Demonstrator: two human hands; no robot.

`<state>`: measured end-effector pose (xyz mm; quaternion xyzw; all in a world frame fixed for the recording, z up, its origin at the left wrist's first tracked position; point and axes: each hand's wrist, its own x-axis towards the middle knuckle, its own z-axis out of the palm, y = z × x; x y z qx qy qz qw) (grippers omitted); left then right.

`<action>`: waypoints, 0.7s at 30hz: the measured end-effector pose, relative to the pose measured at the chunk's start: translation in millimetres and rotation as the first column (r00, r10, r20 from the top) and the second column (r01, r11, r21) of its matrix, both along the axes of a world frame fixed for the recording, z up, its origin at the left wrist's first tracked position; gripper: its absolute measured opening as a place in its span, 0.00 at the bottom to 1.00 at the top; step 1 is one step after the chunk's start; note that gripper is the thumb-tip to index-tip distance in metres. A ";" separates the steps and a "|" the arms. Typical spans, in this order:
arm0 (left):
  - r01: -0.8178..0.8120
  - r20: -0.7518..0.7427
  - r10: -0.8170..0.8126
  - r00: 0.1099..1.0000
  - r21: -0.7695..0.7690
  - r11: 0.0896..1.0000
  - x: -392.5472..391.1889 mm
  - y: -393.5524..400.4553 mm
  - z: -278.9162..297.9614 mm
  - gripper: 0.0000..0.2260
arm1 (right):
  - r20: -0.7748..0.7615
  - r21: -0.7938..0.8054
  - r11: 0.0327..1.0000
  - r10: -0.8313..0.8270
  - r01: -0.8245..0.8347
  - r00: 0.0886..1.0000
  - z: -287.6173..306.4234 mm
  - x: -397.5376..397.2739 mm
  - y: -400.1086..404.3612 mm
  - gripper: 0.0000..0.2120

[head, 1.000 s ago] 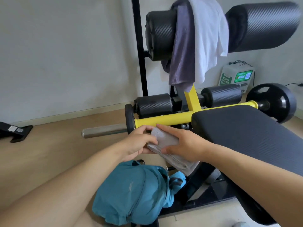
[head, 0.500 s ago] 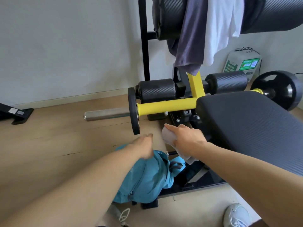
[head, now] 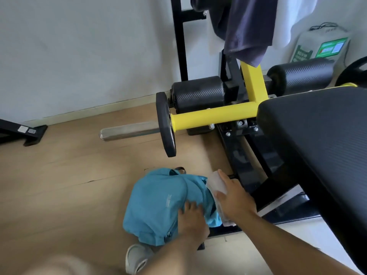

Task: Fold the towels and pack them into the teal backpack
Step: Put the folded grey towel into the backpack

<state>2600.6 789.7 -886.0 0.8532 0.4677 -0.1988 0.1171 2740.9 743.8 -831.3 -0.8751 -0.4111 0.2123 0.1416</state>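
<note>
The right hand (head: 233, 197) gripped the folded grey towel (head: 217, 183), its long axis running from the fingers back toward the wrist. The left hand (head: 191, 219) pressed on the teal backpack (head: 158, 203), apparently clutching fabric beside the opening. The backpack lay on the wooden floor (head: 69, 175), just left of the towel, touching it. Two more towels (head: 250, 32) hung over the bench rollers above.
</note>
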 end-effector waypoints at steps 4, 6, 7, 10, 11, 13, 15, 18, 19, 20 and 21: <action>-0.166 0.177 0.173 0.969 -0.052 0.985 1.1 19.0 5.8 0.14 | -0.043 0.034 0.999 0.020 -0.019 0.999 -12.6 -4.6 12.8 0.30; -0.321 0.271 0.348 0.897 -0.142 0.936 -1.2 34.9 10.3 0.14 | -0.028 0.008 1.000 0.011 -0.011 1.000 -16.1 0.3 15.4 0.31; -0.391 0.281 0.437 0.854 -0.208 0.897 -3.1 43.1 12.6 0.14 | 0.004 -0.014 1.000 0.019 -0.019 1.000 -17.9 2.4 14.7 0.31; -0.564 0.268 0.670 0.692 -0.378 0.734 -13.6 65.8 19.0 0.17 | 0.039 -0.069 0.996 0.052 -0.049 0.998 -22.0 5.8 11.3 0.31; -0.606 0.275 0.726 0.630 -0.412 0.681 -18.8 70.7 20.5 0.18 | 0.024 -0.076 0.995 0.062 -0.060 0.998 -23.1 5.2 10.5 0.30; -0.624 0.295 0.810 0.506 -0.523 0.580 -26.7 74.9 23.5 0.17 | -0.008 -0.097 0.992 0.075 -0.075 0.997 -23.8 2.7 9.5 0.27; -0.550 0.292 0.855 0.428 -0.667 0.503 -32.6 73.3 30.0 0.17 | -0.008 -0.101 0.993 0.067 -0.068 0.998 -24.2 0.2 8.2 0.26; -0.419 0.266 0.801 0.537 -0.740 0.527 -40.0 68.4 35.6 0.24 | 0.035 -0.109 0.994 0.016 -0.012 0.999 -22.2 -0.4 6.0 0.26; -0.393 0.271 0.767 0.581 -0.732 0.556 -41.2 67.7 36.8 0.24 | 0.036 -0.101 0.995 -0.007 0.010 0.999 -21.2 -0.2 5.8 0.26; -0.375 0.280 0.732 0.621 -0.713 0.592 -42.6 67.6 36.4 0.22 | 0.035 -0.089 0.996 -0.023 0.026 0.999 -19.9 -0.2 5.4 0.27; -0.362 0.286 0.693 0.662 -0.687 0.630 -44.5 68.2 34.8 0.19 | 0.036 -0.072 0.997 -0.034 0.037 0.999 -17.8 -1.0 5.2 0.28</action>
